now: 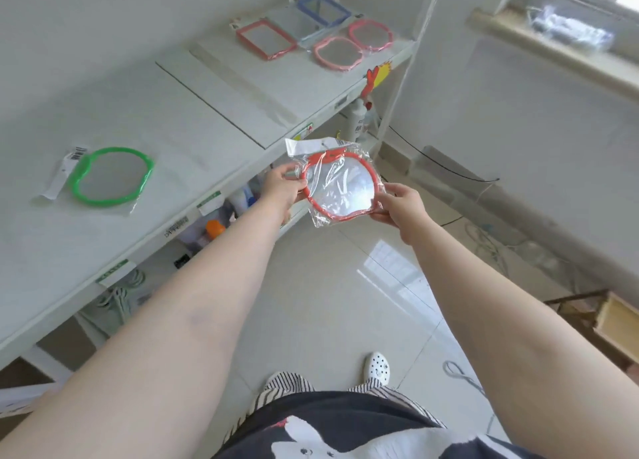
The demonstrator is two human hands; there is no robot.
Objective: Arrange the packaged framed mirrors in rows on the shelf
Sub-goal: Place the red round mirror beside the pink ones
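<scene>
I hold a red round framed mirror [340, 190] in a clear plastic bag in front of me, off the shelf's front edge. My left hand [281, 189] grips its left rim and my right hand [401, 204] grips its lower right rim. A green round packaged mirror [110, 176] lies flat on the white shelf [193, 119] at the left. At the shelf's far right end lie a red rectangular mirror [266, 39], a blue rectangular one [323, 9] and two pink round ones [338, 53] [370, 35], laid in two rows.
A lower shelf holds bottles, an orange-capped one [215, 228] among them. Price tags line the shelf's front edge. Cables [449, 168] run over the tiled floor at the right. A wooden crate [615, 323] stands at the right edge, a window sill [553, 50] above.
</scene>
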